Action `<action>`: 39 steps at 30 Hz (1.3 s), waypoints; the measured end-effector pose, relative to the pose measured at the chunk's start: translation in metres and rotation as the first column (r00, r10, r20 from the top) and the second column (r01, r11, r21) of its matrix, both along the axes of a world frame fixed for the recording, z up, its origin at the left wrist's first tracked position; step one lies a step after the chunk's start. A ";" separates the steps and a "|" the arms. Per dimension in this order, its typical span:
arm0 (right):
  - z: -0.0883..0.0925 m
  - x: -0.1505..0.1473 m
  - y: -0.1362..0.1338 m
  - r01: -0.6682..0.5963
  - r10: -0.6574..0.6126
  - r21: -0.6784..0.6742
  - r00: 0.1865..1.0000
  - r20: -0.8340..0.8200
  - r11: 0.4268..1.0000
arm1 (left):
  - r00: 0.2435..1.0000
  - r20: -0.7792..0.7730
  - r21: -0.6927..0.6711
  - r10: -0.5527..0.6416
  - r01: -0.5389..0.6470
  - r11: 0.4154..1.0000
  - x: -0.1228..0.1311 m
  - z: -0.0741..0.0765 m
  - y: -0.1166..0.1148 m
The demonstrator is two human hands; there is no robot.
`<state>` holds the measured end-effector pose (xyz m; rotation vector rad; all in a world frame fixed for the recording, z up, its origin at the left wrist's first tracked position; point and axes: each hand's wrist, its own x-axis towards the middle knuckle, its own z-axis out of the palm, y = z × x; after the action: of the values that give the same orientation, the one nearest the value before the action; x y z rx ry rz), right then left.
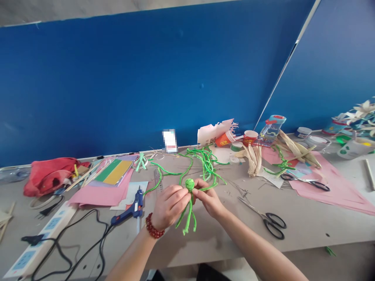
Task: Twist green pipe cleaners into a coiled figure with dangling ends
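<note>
Between my two hands is a small figure of bright green yarn [190,184], with a round wound head on top and several strands dangling below. My left hand [172,206], with a red bead bracelet on its wrist, is closed around the figure's left side just under the head. From the other side my right hand [208,198] pinches at the same neck spot with thumb and fingers. A green strand runs out past the right fingers. Behind the hands lies a loose heap of green yarn [207,164]. The fingertips partly hide the figure's middle.
Black-handled scissors [271,222] lie at right, with another pair [307,181] farther back on pink paper. To the left are a blue glue gun [130,208], its cable and a power strip [43,242]. Paper cups [250,136] and dried husks [252,159] stand near the blue partition.
</note>
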<state>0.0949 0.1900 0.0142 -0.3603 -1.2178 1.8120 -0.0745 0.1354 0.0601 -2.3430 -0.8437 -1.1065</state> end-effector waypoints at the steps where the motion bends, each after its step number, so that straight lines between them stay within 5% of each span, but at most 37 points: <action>1: 0.000 -0.001 0.000 0.029 -0.029 0.000 1.000 0.002 1.000 | 1.000 0.006 -0.001 0.010 -0.010 1.000 0.000 -0.002 0.000; 12: 0.003 -0.003 -0.006 0.183 -0.189 0.107 0.981 0.052 0.977 | 0.988 0.095 0.027 0.124 -0.128 0.991 0.007 -0.009 -0.004; 19: -0.001 -0.006 -0.008 0.255 -0.269 0.136 0.959 0.094 0.957 | 0.911 0.353 -0.251 0.214 -0.128 0.960 0.018 -0.015 -0.004; 22: -0.001 -0.006 -0.009 0.267 -0.287 0.154 0.950 0.124 0.951 | 0.774 0.531 -0.491 0.344 -0.050 0.870 0.024 -0.018 -0.007; 25: -0.001 -0.006 -0.009 0.276 -0.301 0.182 0.945 0.131 0.944 | 0.570 0.684 -0.674 0.455 0.257 0.693 0.026 -0.014 -0.009; 28: -0.002 -0.006 -0.010 0.281 -0.314 0.216 0.940 0.137 0.935 | 0.417 0.719 -0.692 0.555 0.498 0.522 0.023 -0.009 -0.007; 31: -0.004 -0.006 -0.011 0.261 -0.310 0.279 0.939 0.148 0.924 | 0.379 0.706 -0.684 0.599 0.584 0.437 0.018 -0.006 -0.001; 34: -0.005 -0.006 -0.011 0.240 -0.297 0.316 0.944 0.144 0.918 | 0.446 0.684 -0.707 0.578 0.602 0.372 0.016 -0.003 0.002; 36: -0.005 -0.006 -0.010 0.246 -0.290 0.268 0.946 0.142 0.932 | 0.520 0.659 -0.750 0.543 0.513 0.417 0.018 -0.002 0.001; 39: -0.004 -0.007 -0.007 0.254 -0.275 0.146 0.951 0.141 0.956 | 0.652 0.623 -0.674 0.432 0.167 0.720 0.020 -0.001 -0.004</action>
<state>0.0878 0.1826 0.0105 -0.5780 -1.3189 1.4906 -0.0549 0.1311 0.0590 -2.1775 -2.0311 -2.0264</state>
